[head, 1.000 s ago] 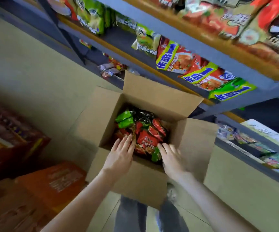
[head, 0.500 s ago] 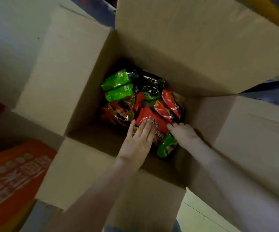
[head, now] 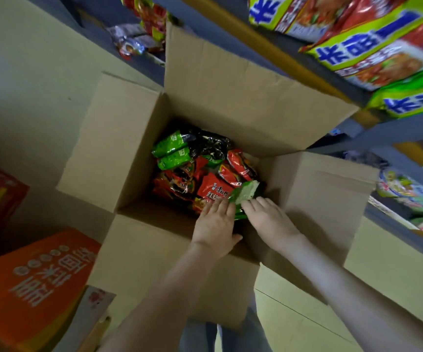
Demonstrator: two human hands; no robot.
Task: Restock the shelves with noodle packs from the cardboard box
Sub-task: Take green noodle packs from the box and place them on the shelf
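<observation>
Dim, soft indoor light; cardboard box (head: 119, 148) interior shadowed, glare on noodle packs (head: 180, 189); wide-angle warp + blur twd edges.

Bare from fingertips back along both forearms, left hand (head: 214, 224) and right hand (head: 271, 219) alike uncovered. Wears grey-blue trousers (head: 241, 337), seen below the wrists, between the two forearms: plain smooth cloth, two legs side by side, a narrow gap between.

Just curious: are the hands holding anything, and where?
The right hand grips the green noodle pack by its near end; the left hand lies flat on a red pack.
</observation>
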